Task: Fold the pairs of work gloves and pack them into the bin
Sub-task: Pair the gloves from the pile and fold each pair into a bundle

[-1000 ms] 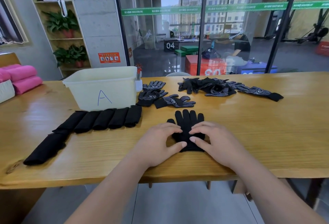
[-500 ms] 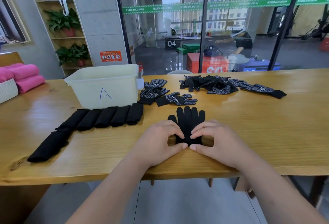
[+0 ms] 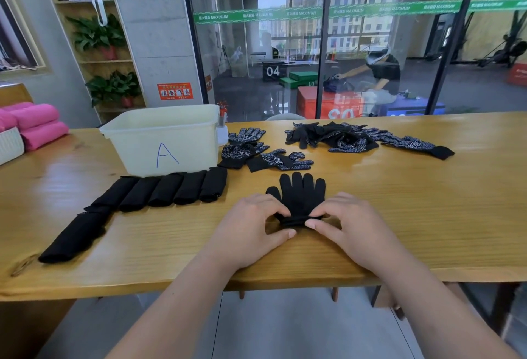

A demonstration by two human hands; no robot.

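Observation:
A black pair of work gloves lies flat on the wooden table, fingers pointing away from me. Its cuff end is rolled up into a short thick fold. My left hand and my right hand pinch that rolled cuff from either side with curled fingers. A pale plastic bin marked "A" stands at the back left. In front of the bin lies a row of several rolled black glove bundles, with more trailing to the left.
Loose dotted gloves lie right of the bin, and a heap of gloves sits farther back right. Pink rolled towels and a white basket are at the far left. A glass wall runs behind the table.
Both hands have rolled the glove cuff away from me, so the visible flat part of the pair is shorter and a thick fold has formed under my fingertips.

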